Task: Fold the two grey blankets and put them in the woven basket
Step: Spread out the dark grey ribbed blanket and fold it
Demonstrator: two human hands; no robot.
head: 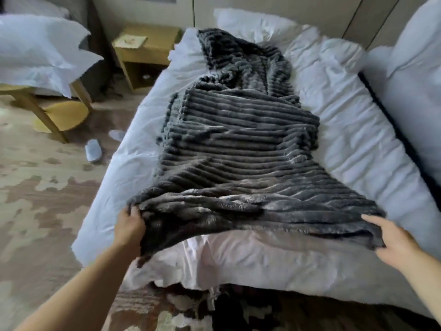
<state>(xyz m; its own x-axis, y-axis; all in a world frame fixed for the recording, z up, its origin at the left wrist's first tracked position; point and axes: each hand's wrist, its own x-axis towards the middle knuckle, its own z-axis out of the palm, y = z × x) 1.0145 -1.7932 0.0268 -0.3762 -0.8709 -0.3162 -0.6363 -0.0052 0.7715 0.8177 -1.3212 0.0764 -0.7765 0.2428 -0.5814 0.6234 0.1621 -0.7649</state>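
Left hand [130, 226] pinches one near corner of the grey blanket [238, 144], right hand [391, 237] holds the other, at the bed's [358, 144] foot edge. First fold, I judge: carry both corners headward.

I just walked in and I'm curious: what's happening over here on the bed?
A person at the foot of a white bed holds the near edge of a ribbed grey blanket that lies along it. The left hand grips one corner, the right hand the other, lifting the edge slightly off the sheet. The far end lies bunched near a pillow. No basket is in view; folding looks barely begun.
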